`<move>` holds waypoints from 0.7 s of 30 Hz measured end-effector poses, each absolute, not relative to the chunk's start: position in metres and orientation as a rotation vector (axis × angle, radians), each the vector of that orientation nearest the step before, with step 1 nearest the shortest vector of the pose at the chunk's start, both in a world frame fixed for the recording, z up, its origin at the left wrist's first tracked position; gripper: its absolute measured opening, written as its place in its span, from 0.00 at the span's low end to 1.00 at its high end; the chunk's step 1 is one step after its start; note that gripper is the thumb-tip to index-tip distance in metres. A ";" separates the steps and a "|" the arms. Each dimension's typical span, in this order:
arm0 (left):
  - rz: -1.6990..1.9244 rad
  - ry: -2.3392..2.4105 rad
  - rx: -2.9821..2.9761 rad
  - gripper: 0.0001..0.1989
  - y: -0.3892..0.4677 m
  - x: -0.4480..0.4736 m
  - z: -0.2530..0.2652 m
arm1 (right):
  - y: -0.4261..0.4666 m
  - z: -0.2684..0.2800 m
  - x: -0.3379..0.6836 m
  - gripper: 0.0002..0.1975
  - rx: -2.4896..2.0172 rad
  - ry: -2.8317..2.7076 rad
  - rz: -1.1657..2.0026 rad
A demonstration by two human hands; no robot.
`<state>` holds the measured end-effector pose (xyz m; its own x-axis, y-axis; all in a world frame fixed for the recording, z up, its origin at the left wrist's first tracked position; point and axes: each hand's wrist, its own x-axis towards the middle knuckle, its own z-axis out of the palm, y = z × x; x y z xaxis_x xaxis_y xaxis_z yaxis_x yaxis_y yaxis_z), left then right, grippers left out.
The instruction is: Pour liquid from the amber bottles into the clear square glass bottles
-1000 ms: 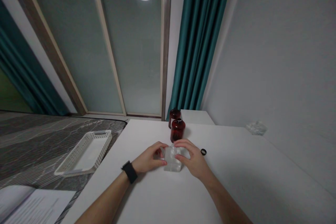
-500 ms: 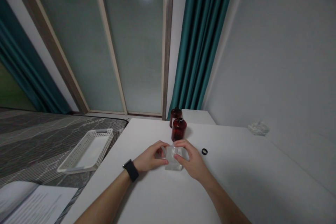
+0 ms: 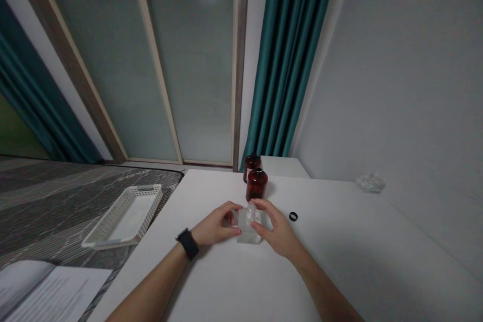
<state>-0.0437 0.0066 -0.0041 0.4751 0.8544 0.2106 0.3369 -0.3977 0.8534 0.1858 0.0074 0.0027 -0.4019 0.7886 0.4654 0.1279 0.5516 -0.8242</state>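
The clear container (image 3: pixel 247 234), square-sided with a rounded top, sits on the white desk (image 3: pixel 241 282) between the two hands and serves as the landmark for everything else. At its left side is the left hand (image 3: pixel 213 226), its grip clamped on the container with thumb and forefinger at that edge; a black watch (image 3: pixel 187 244) is strapped round this wrist. At its right side, the right hand (image 3: pixel 279 229) also has its grip clamped on the container, forefinger near the rounded top and thumb lower down, against the front; how firmly either presses, I cannot tell. Just beyond the container stands a dark red bottle (image 3: pixel 256 184), upright, and behind that, farther from the container, a second red bottle (image 3: pixel 249 165), partly hidden. To the right of the container, near the right hand, lies a small black ring (image 3: pixel 293 216); well to its right, by the wall, is a crumpled transparent item (image 3: pixel 370 182). Well to the container's left, off the desk, are a white basket (image 3: pixel 132 219) and, nearer the person, an open book (image 3: pixel 64 292).
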 end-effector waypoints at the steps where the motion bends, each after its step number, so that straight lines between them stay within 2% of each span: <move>1: 0.851 0.992 1.951 0.27 0.007 -0.044 -0.004 | 0.009 0.003 0.187 0.22 -0.746 -1.869 0.891; 6: 0.853 0.995 1.958 0.26 0.007 -0.045 -0.006 | 0.012 0.004 0.188 0.17 -0.731 -1.916 0.801; 21: 0.852 0.988 1.962 0.26 0.007 -0.044 -0.005 | 0.013 -0.012 0.166 0.11 -0.805 -1.690 0.805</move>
